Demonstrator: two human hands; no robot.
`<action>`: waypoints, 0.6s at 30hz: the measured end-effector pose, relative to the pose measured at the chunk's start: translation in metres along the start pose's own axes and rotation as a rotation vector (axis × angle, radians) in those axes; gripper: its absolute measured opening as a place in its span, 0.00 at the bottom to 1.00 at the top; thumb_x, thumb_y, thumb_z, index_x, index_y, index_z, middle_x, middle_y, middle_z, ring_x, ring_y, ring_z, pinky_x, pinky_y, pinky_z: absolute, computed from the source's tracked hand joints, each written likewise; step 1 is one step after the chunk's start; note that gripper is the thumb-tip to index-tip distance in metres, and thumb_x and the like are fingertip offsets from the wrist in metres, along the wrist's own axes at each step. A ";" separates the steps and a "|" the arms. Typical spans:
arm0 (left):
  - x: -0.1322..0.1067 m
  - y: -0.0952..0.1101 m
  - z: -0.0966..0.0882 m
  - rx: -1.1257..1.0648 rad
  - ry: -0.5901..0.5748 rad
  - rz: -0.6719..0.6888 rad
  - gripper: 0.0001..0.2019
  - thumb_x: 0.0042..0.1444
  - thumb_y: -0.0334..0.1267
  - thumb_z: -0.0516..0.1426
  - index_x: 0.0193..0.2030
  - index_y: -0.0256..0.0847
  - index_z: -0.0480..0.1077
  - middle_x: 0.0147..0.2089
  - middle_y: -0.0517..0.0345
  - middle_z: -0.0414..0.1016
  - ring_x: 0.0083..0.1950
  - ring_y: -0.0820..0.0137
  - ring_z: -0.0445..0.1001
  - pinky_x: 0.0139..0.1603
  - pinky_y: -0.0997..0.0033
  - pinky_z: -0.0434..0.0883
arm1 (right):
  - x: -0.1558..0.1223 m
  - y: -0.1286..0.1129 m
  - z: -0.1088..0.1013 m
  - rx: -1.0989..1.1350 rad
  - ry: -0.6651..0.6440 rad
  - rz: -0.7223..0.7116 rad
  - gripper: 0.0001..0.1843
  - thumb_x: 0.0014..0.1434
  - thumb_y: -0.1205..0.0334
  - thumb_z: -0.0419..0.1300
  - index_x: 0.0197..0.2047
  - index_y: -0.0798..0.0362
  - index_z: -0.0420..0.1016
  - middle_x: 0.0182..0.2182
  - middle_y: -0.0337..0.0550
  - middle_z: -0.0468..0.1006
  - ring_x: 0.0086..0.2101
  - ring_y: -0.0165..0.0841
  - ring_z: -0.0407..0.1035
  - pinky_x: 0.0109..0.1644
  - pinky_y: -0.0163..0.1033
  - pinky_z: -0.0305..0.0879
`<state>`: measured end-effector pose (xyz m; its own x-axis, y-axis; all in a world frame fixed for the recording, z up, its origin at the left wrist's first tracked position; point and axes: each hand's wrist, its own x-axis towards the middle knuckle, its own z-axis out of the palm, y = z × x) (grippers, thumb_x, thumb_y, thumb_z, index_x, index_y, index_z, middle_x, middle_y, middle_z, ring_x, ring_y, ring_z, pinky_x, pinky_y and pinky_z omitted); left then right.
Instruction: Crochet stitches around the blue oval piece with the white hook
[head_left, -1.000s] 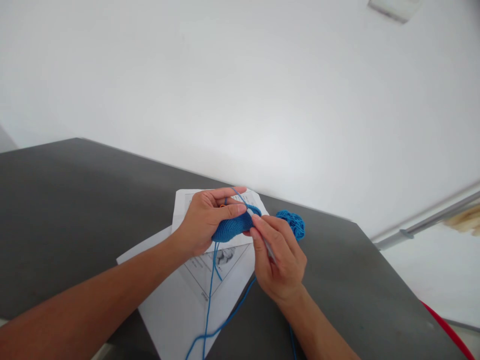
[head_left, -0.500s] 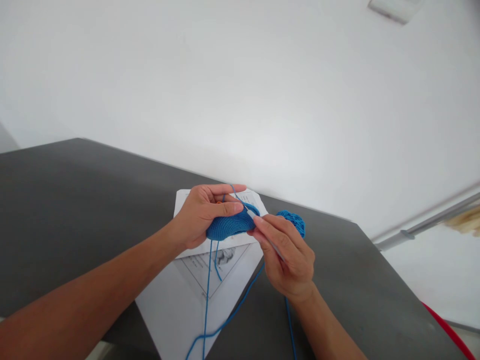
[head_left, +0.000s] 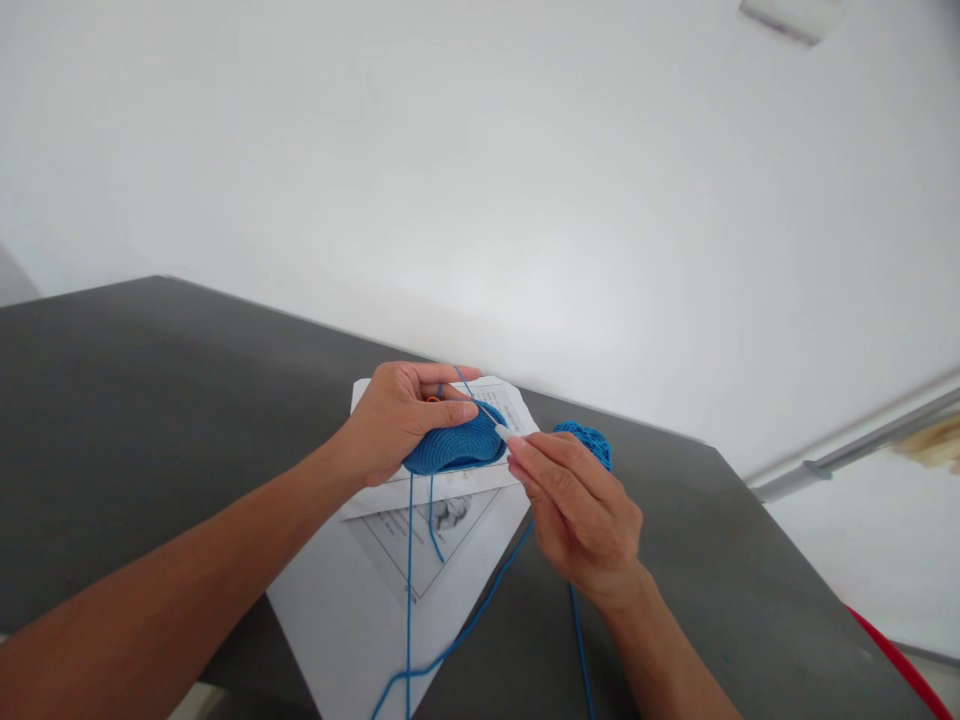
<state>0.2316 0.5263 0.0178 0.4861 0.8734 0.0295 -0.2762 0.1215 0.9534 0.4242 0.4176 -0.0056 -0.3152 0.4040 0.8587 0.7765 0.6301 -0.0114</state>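
Note:
A blue crocheted piece (head_left: 457,443), rounded with curved rows of stitches, is pinched between the thumb and fingers of my left hand (head_left: 401,415). Blue working yarn (head_left: 466,383) runs over the stretched index finger of that hand. My right hand (head_left: 581,500) is closed round the pale handle of a crochet hook (head_left: 501,431), whose thin metal shaft reaches the upper edge of the piece. Whether the tip sits inside a stitch is too small to tell. Something small and orange (head_left: 433,399) shows by my left fingers. Two blue strands hang below the piece.
Printed sheets of paper (head_left: 330,600) lie under my hands on the dark grey table (head_left: 187,400). A ball of blue yarn (head_left: 589,440) rests behind my right hand. Loose yarn (head_left: 480,610) trails across the paper towards me. A white wall (head_left: 450,180) borders the table's far edge.
My left hand and the crocheted piece have shifted slightly left and up. My right hand has moved a little right, and more of the hook's metal shaft shows.

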 end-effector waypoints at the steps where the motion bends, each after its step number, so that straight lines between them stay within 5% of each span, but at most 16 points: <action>1: 0.000 0.000 -0.001 0.025 0.004 0.009 0.25 0.43 0.34 0.75 0.51 0.37 0.83 0.33 0.58 0.82 0.32 0.74 0.77 0.36 0.76 0.73 | 0.000 0.000 -0.001 -0.002 -0.011 -0.004 0.32 0.64 0.78 0.62 0.67 0.46 0.71 0.44 0.47 0.84 0.42 0.39 0.79 0.46 0.48 0.81; 10: 0.002 0.005 -0.005 0.339 -0.006 0.119 0.17 0.47 0.37 0.72 0.45 0.35 0.85 0.35 0.54 0.84 0.34 0.69 0.78 0.36 0.72 0.73 | 0.002 0.002 -0.008 -0.010 -0.091 -0.086 0.28 0.63 0.80 0.61 0.64 0.55 0.72 0.44 0.52 0.82 0.43 0.39 0.77 0.46 0.46 0.80; 18: 0.006 0.005 -0.012 0.528 -0.043 0.146 0.23 0.47 0.40 0.70 0.52 0.35 0.83 0.35 0.53 0.84 0.33 0.68 0.77 0.34 0.69 0.70 | 0.002 0.005 -0.015 -0.011 -0.169 -0.136 0.23 0.62 0.82 0.61 0.59 0.64 0.75 0.44 0.56 0.82 0.43 0.40 0.74 0.47 0.47 0.78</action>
<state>0.2229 0.5376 0.0192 0.5106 0.8420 0.1742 0.1054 -0.2624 0.9592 0.4352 0.4115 0.0036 -0.5034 0.4220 0.7540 0.7261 0.6796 0.1045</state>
